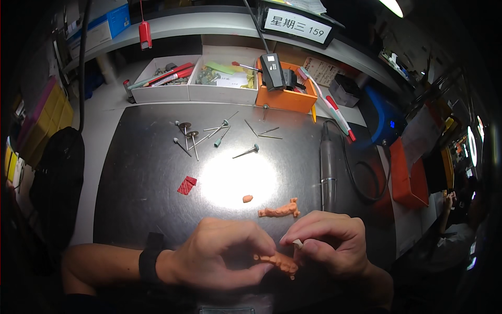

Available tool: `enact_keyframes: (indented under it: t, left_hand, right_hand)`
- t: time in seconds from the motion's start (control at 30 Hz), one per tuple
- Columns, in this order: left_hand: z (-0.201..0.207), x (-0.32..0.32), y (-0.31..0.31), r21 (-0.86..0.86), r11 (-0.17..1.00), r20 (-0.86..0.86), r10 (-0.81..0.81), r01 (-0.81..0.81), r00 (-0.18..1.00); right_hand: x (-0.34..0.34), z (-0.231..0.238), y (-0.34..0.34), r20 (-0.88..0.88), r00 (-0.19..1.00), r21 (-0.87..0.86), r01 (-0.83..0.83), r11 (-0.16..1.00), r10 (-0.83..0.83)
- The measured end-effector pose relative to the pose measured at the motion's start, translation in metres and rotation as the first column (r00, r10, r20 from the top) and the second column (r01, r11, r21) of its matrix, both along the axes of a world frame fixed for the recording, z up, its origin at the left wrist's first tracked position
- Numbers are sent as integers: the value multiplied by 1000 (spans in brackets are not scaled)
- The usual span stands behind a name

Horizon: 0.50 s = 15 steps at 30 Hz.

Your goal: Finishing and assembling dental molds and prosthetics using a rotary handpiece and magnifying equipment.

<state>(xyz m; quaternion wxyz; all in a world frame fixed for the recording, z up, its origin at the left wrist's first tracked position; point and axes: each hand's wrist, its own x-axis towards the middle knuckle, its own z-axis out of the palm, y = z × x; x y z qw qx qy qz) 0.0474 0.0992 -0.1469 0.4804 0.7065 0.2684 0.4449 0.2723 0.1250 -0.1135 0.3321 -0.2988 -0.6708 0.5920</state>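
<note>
Both hands meet at the near edge of the tabletop (pixel 130 172), a dark, glossy metal sheet with a bright glare patch in its middle. Left hand (pixel 219 256), with a black wristband (pixel 148 264), curls its fingers around one end of an orange ridged strip (pixel 280 261), pinching it between thumb and fingertips. Right hand (pixel 329 243) closes on the other end of that strip, and its thumb and forefinger press a small whitish piece (pixel 298 243) against it.

Going left to right across the sheet: a small red folded scrap (pixel 186 184) lies left of the glare; a scatter of thin rotary bits and mandrels (pixel 209 135) spreads near the far edge; a tiny orange lump (pixel 248 198) and a second orange ridged piece (pixel 280 211) sit just beyond the hands; a grey handpiece (pixel 328 167) lies along the right edge, its black cable (pixel 366 183) looping off to the right.

Beyond the far edge stand white trays of tools (pixel 167 83) and an orange box (pixel 287 91) on a pale bench. A dark bag (pixel 57 178) hangs off the left side.

Most of the left half and the centre of the sheet hold little, leaving free room; the right edge is hemmed by the handpiece and cable, and the far edge by the bits.
</note>
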Motion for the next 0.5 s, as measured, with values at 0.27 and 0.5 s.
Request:
enact_keyframes:
  t: [0.27,0.5]
  left_hand:
    - [1,-3,-4,-458,854,392,-53,246,918]
    - [2,-2,-3,-509,808,427,-61,295,902]
  right_hand:
    - [-3,-8,5,135,986,336,44,941,-95]
    - [-2,-17,11,260,916,710,33,703,-305]
